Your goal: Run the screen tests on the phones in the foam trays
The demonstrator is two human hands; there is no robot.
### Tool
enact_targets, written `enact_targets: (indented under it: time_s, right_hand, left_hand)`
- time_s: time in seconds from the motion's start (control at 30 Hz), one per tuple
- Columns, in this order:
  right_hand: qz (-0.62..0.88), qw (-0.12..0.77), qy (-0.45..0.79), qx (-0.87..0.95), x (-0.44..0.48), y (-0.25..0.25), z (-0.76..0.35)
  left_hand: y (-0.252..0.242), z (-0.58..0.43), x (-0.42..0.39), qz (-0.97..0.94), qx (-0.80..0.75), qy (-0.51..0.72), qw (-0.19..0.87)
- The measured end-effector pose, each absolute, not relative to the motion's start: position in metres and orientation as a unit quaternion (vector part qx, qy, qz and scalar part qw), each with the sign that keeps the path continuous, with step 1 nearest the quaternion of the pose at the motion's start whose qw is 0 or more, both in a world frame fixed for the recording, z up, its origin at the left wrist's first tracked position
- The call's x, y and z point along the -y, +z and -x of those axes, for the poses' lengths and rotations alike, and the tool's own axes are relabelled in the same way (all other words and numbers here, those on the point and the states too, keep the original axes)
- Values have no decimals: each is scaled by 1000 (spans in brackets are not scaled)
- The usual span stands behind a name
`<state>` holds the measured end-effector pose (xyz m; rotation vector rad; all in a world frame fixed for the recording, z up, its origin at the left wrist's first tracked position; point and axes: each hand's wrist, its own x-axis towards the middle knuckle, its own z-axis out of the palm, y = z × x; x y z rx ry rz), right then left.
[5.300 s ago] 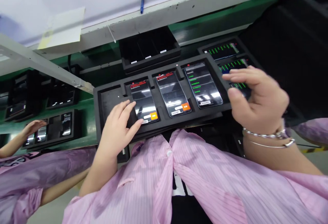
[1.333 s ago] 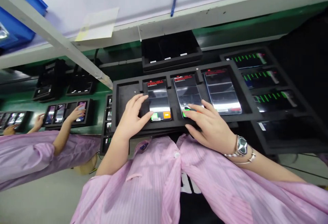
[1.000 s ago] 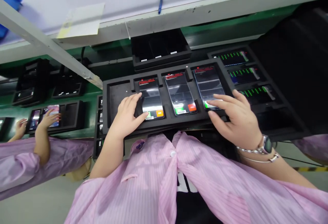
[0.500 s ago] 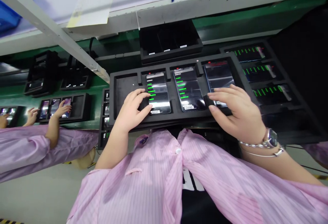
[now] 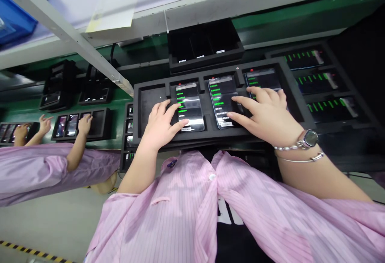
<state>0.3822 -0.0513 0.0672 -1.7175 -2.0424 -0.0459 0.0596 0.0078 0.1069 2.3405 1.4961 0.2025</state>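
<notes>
A black foam tray (image 5: 150, 99) lies before me, holding three smartphones in its slots, with the leftmost slot bare. The left phone (image 5: 194, 112) shows green and white text lines; my left hand (image 5: 162, 127) rests over its left edge, fingers spread, fingertips at the screen. My right hand (image 5: 264, 114), with a watch and bracelets at the wrist, reaches over the middle phone (image 5: 221, 98), thumb and forefinger at its right edge. That hand covers the lower part of the right phone (image 5: 263, 77), which has green lines near its top. Neither hand grips a phone.
Behind the tray stands a stack of black trays (image 5: 204, 46) with dark devices. Another tray (image 5: 337, 90) with lit phones lies to the right. A slanting white post (image 5: 75, 38) rises at left. Beyond it, a co-worker's hand (image 5: 85, 125) touches a phone tray (image 5: 104, 124).
My right hand has moved left from the right phone to the middle one. Text on the left and middle screens has shifted up, and the right phone's red text has given way to green lines.
</notes>
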Motion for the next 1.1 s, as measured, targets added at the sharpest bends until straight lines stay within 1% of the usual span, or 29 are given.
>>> enact_targets:
  time_s: [0.13,0.3,0.47,0.57,0.77,0.93,1.0,1.1]
  right_hand:
    - [618,257,-5,743,58,77,-372]
    - [555,305,1,774,75,84,-348]
    - [542,301,-35,784,77,74,-336]
    - [549,299,-25,780,76,73,-336]
    - [557,261,-18,788,74,79,-333]
    - [564,248,7,788,71,80,-330]
    - [560,257,25,787,72,82,-334]
    - [566,294,47,768,78,88,-350]
  left_hand:
    - [107,-57,-6,-832,-513,109,182]
    - [107,-53,0,-842,-482,166,175]
    - [106,-53,1,-853,-465,172,162]
    - [107,-53,0,-856,-463,169,158]
    - [107,-49,-4,-863,-450,179,145]
    - [105,-48,-7,-863,-452,176,138]
    - [105,-49,-7,-865,-453,175,128]
    - [104,-49,-8,-860,-459,186,124]
